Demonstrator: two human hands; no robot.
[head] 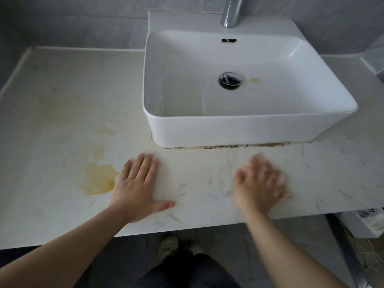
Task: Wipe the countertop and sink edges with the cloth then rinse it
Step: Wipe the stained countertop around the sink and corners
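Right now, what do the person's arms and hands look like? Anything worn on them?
No sleeves show: the left arm and the right arm are bare to the picture's edge. The left hand has no glove, ring or watch. The right hand is blurred; no glove or watch shows, rings cannot be told.

We see a pale marbled countertop (62,90), yellow-stained at its left; on it sits a white rectangular sink (249,129), with dark grime along its front base seam.
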